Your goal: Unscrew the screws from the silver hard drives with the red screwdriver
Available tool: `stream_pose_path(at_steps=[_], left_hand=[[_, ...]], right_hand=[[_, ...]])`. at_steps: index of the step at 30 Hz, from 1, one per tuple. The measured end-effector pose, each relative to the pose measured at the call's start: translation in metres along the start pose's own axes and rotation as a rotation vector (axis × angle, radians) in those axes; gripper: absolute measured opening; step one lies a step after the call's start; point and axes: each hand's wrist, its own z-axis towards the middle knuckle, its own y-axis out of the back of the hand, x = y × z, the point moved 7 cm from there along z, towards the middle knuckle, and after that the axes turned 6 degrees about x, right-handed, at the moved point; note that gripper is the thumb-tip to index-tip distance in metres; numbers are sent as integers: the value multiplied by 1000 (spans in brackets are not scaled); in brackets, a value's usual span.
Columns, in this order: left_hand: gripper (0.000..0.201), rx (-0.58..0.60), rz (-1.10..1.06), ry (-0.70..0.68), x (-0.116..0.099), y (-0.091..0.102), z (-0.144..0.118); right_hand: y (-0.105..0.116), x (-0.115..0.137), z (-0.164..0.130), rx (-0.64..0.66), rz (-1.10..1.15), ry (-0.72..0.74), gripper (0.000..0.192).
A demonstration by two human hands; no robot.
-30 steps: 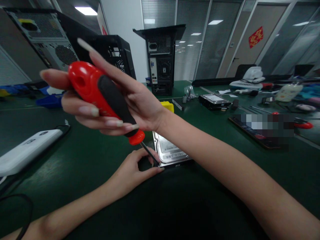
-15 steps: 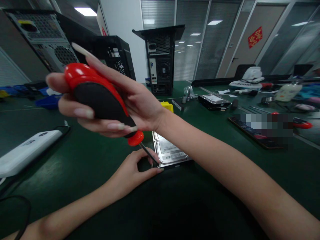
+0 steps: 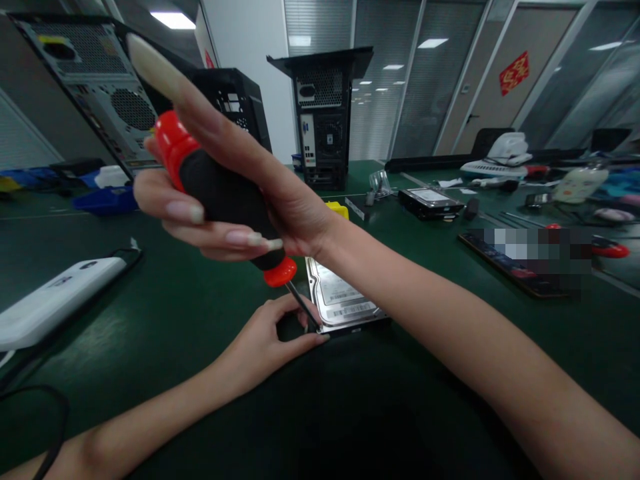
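Note:
A silver hard drive lies label up on the green table, partly hidden behind my right forearm. My left hand grips its near left corner between thumb and fingers. Up in front of the camera, my right hand is wrapped round the red and black handle of a screwdriver, with the thumb raised along the handle. The screwdriver slants down to the right, and its tip meets the drive's near left corner beside my left fingertips. Any screw under the tip is too small to make out.
A second hard drive lies farther back, with a phone to the right. Computer cases stand at the back. A white power strip lies at left, near a blue tray. Behind the drive is something yellow.
My right hand has turned the screwdriver handle; the thumb now stands higher and the fingers have rolled round. The tip stays at the drive's corner, and my left hand keeps its hold.

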Motion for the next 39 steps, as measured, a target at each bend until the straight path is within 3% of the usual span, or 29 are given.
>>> stream_pose_path(at_steps=[3,9,11,15,16,17,19,22,24,28,30,33,39], left_hand=[[20,8,-3,-4,-1,0,0],[20,11,8,-2,0,0,0],[21,9,22,7,0,0,0],[19,32,22,-14,0,-1,0],[19,40,12,-22,-1,-2,0],[18,46,2,-28,-1,-2,0],[18,55,-13,-25,-2,-1,-1],[16,68,-24,-2,-5,0,-1],[15,75,-32,7,-8,2,-2],[22,32,-49,20,-6,4,-3],[29,-15,-65,22,-3,6,-4],[32,-53,-49,23,0,6,-4],[36,-65,63,99,5,7,-3]], right_hand=[[4,3,2,-18,-14,35,48],[5,9,3,-228,-127,-53,43],[8,14,2,-211,-149,-34,48],[10,45,-4,-26,-188,191,62],[11,58,-8,-31,-199,268,60],[11,66,-11,-57,-234,253,62],[15,88,-22,-221,-249,243,61],[34,110,-54,-654,-372,59,61],[56,114,-98,-1071,-542,-207,58],[85,94,-185,-1392,-649,-560,24],[93,80,-227,-1482,-743,-735,14],[95,64,-267,-1499,-928,-940,28],[100,50,-283,-1312,-1409,-1197,33]])
